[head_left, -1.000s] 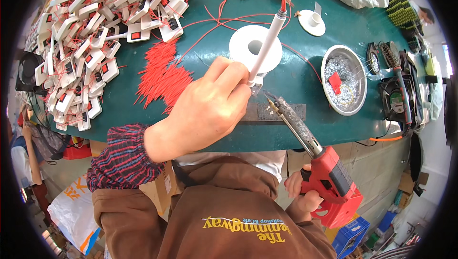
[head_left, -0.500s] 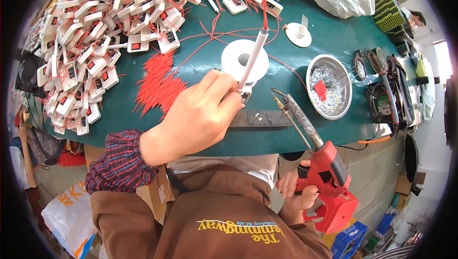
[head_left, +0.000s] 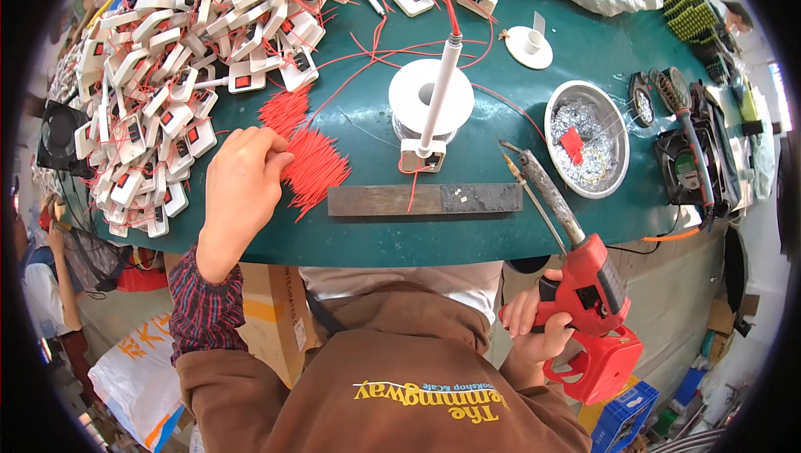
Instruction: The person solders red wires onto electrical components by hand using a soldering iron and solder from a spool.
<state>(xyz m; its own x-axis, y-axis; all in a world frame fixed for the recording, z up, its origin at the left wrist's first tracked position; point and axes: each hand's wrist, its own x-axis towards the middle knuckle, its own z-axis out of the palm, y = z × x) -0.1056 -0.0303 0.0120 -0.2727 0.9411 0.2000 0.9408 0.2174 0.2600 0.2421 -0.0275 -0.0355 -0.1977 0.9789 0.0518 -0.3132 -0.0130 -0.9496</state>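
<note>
In the head view, a smooth green table carries a loose pile of short, thin red wires, left of centre. Near the middle, a boxy white plastic housing with a slim upright tube stands on the table, red wire rising from the tube's top.

The bare left hand reaches the pile's left edge, fingers curled, thumb and forefinger nearly together; whether a wire sits between them I cannot tell. The right hand wraps the grip of a red-and-black plastic soldering gun with a grimy metal barrel, its tip well apart from the housing.

The tube partly covers a round white spool. A long, flat dark bar lies in front of the housing, a red wire drooping over it. A round metal bowl holds crumpled silvery scraps; white switch housings heap at left.
</note>
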